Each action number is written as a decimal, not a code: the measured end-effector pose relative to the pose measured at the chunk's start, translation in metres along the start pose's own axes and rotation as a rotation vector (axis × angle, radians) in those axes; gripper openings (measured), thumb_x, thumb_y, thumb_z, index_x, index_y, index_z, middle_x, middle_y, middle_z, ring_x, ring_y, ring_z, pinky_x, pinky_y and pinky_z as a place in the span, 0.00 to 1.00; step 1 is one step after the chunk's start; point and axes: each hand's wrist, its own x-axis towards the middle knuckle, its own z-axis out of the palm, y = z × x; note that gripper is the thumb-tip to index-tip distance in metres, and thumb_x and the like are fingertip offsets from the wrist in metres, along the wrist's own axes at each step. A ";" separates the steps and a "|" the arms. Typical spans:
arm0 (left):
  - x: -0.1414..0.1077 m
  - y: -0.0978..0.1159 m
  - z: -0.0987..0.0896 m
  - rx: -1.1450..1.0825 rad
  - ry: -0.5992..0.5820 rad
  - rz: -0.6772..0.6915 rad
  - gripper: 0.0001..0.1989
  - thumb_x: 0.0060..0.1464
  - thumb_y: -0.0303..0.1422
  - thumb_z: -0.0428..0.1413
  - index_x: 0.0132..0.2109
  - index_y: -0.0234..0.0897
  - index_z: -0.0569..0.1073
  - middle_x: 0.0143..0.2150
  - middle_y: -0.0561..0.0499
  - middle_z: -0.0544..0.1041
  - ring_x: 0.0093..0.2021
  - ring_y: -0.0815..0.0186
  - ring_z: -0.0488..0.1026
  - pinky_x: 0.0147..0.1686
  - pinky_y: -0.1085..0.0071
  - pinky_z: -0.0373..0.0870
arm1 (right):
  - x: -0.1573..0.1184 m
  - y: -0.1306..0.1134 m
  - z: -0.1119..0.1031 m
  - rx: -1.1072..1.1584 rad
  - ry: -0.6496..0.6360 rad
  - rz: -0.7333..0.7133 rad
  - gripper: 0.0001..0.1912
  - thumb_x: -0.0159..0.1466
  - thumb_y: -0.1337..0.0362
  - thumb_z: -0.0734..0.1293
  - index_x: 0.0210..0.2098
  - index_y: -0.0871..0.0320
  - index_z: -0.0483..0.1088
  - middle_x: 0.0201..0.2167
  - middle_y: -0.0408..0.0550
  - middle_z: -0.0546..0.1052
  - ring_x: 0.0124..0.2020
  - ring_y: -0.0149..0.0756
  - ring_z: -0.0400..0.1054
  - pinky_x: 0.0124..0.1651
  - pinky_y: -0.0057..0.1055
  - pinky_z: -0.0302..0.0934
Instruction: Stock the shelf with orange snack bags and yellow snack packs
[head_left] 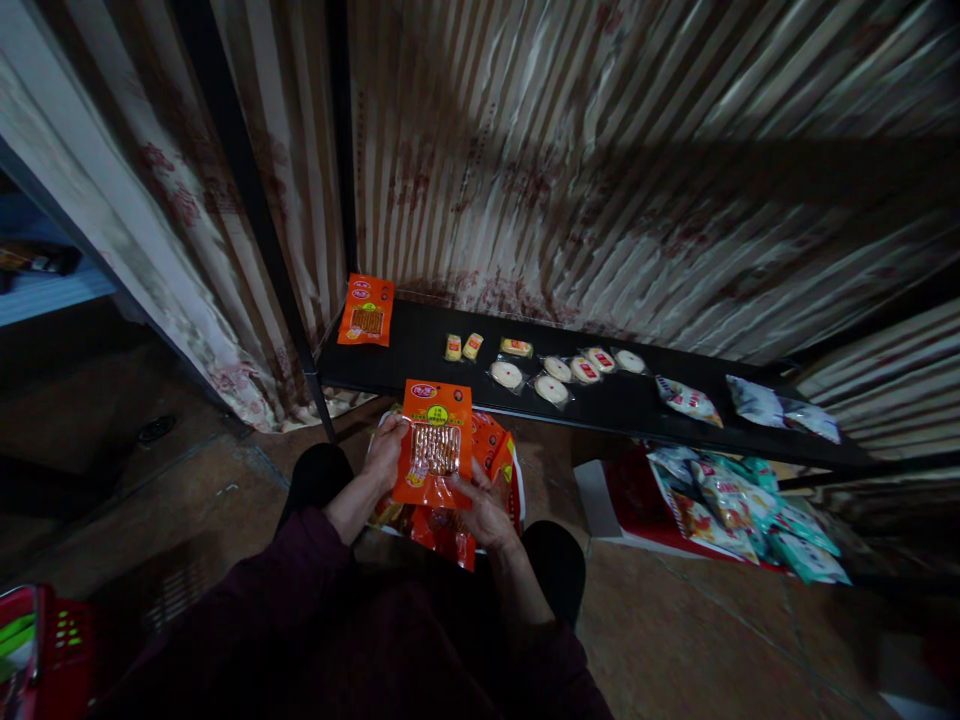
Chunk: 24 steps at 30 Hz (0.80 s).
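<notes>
Orange packet (433,445) was up off everything below it, face toward the wearer, held in front of the shelf edge and between the knees. Left hand (385,452): grip clenched on the packet's left edge, thumb in front. Right hand (484,510): grip on the lower right corner, thumb over the front; fingers behind mostly hidden. Clear window in the packet showed rows of brown strips.

Step in hand, as judged: a two-handed hold on a single packet, not yet set down. Next move seemed to call for keeping both edges pinched and the face flat, with one hand freed only once the other had the weight.

Directly underneath, more orange packets (495,445) were piled in a pale-rimmed container, mostly hidden by the hands. A matching upright packet (366,310) stood at the left end of the black shelf (412,345). Right of it along the shelf: small yellow wrapped snacks (472,346), round pale wrapped pieces (506,374), then white packets (688,400). Below the shelf's right half, a carton (600,497) held mixed bags (724,500). Striped curtain (600,200) behind; red basket (71,640) at lower left.
</notes>
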 end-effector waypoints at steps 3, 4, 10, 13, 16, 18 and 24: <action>0.002 0.004 0.002 0.012 0.024 0.011 0.11 0.36 0.33 0.62 0.27 0.38 0.67 0.23 0.58 0.71 0.24 0.72 0.68 0.30 0.73 0.65 | -0.002 -0.002 0.006 0.009 -0.020 0.007 0.28 0.50 0.63 0.74 0.49 0.47 0.66 0.39 0.41 0.79 0.25 0.35 0.73 0.21 0.27 0.65; 0.003 0.005 0.003 0.029 0.030 0.022 0.10 0.36 0.33 0.61 0.27 0.38 0.67 0.24 0.58 0.71 0.24 0.71 0.68 0.30 0.73 0.65 | -0.002 -0.002 0.008 0.012 -0.003 0.004 0.28 0.50 0.63 0.74 0.49 0.48 0.66 0.38 0.41 0.79 0.23 0.34 0.72 0.20 0.27 0.65; 0.005 0.001 -0.001 0.253 0.091 0.137 0.11 0.42 0.29 0.57 0.37 0.39 0.71 0.35 0.51 0.77 0.35 0.65 0.74 0.39 0.68 0.69 | 0.004 -0.004 0.014 0.065 0.024 -0.011 0.26 0.47 0.66 0.75 0.44 0.48 0.68 0.35 0.40 0.79 0.27 0.36 0.74 0.23 0.27 0.66; -0.001 0.000 -0.003 0.484 0.181 0.300 0.17 0.45 0.27 0.55 0.46 0.39 0.69 0.46 0.46 0.75 0.46 0.60 0.73 0.49 0.61 0.67 | 0.007 -0.003 0.015 0.086 0.043 -0.033 0.25 0.48 0.66 0.74 0.45 0.49 0.68 0.34 0.40 0.79 0.28 0.36 0.74 0.25 0.29 0.67; -0.015 -0.001 -0.003 0.721 0.151 0.495 0.20 0.48 0.26 0.52 0.50 0.38 0.68 0.54 0.43 0.71 0.57 0.58 0.66 0.58 0.57 0.60 | 0.011 -0.002 0.017 0.090 0.046 -0.106 0.24 0.48 0.66 0.73 0.45 0.49 0.68 0.33 0.40 0.79 0.30 0.36 0.74 0.29 0.31 0.69; -0.025 -0.002 0.000 0.808 0.063 0.573 0.19 0.49 0.25 0.51 0.50 0.39 0.70 0.57 0.44 0.69 0.61 0.58 0.62 0.62 0.56 0.54 | 0.013 -0.002 0.020 0.077 0.059 -0.129 0.24 0.49 0.66 0.73 0.45 0.49 0.69 0.33 0.40 0.79 0.32 0.37 0.75 0.33 0.32 0.70; -0.047 -0.004 0.018 0.553 -0.057 0.450 0.18 0.47 0.27 0.59 0.48 0.42 0.74 0.58 0.46 0.69 0.64 0.57 0.58 0.65 0.59 0.46 | 0.019 0.000 0.025 -0.155 0.060 -0.276 0.22 0.54 0.64 0.68 0.49 0.49 0.69 0.47 0.43 0.77 0.49 0.39 0.71 0.53 0.39 0.66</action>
